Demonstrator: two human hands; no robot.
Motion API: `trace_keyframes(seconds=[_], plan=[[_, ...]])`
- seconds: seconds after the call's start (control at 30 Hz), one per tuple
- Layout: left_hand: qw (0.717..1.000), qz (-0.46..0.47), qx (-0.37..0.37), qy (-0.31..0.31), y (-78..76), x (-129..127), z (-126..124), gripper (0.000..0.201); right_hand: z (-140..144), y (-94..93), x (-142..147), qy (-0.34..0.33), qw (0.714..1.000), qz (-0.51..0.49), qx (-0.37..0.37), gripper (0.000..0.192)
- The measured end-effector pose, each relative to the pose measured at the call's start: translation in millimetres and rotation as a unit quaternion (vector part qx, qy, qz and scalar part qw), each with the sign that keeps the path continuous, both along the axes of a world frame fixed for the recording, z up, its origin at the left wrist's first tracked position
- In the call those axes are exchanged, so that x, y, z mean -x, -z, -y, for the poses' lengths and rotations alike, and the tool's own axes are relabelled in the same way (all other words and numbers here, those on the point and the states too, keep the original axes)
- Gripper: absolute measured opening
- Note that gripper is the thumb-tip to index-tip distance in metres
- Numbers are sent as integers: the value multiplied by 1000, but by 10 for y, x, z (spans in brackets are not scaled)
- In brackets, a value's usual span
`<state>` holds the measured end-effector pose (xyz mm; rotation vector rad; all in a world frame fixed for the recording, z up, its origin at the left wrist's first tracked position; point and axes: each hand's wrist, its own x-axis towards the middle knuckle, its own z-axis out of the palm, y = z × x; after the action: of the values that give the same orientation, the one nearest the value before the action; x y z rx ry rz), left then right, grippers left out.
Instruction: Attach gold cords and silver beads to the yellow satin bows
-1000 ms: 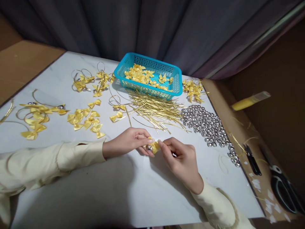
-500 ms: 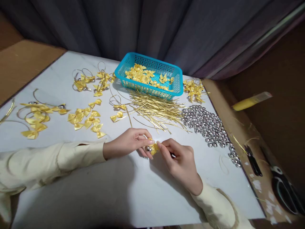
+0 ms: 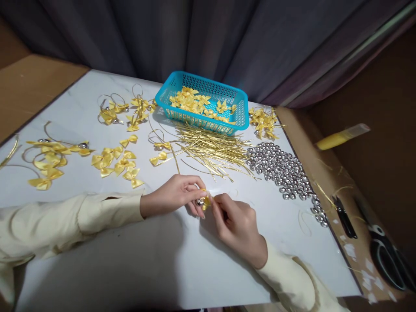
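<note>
Above the front middle of the white table, my left hand (image 3: 180, 195) pinches a small yellow ribbon bow (image 3: 206, 200) with a silver jingle bell (image 3: 199, 202) at it. My right hand (image 3: 235, 223) is closed, thumb and forefinger pressed at the bow's right edge. Part of the bow is hidden behind the fingers. Beyond my hands lies a heap of gold cords (image 3: 211, 149). To the right of the cords spreads a pile of silver bells (image 3: 279, 167). Loose yellow bows (image 3: 113, 160) lie left of my hands.
A blue basket (image 3: 201, 120) holding more bows stands at the back. Bows with bells and looped cords (image 3: 48, 158) lie at the left, others (image 3: 264, 122) right of the basket. Past the right edge are black-handled snips (image 3: 346, 219), large scissors (image 3: 385, 260) and a yellow tube (image 3: 342, 136).
My right hand has shifted slightly left, closer to my left hand. The bow between them shows less and has turned a little; both hands keep their grip.
</note>
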<state>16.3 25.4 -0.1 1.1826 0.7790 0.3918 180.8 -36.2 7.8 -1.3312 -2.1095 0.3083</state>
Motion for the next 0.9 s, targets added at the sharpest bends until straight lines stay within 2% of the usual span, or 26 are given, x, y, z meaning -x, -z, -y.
trace_keyframes(seconds=[0.17,0.47,0.9], plan=[[1000,-1,-6,-2,10,1,-1,24,-6,1,24,-16,999,27,-30,21],[999,-14,-40,9,25,7,18,13,-2,17,29,-13,1000,5,3,19],[999,-7,-44,8,4,0,12,13,-9,31,27,-25,999,33,-21,19]])
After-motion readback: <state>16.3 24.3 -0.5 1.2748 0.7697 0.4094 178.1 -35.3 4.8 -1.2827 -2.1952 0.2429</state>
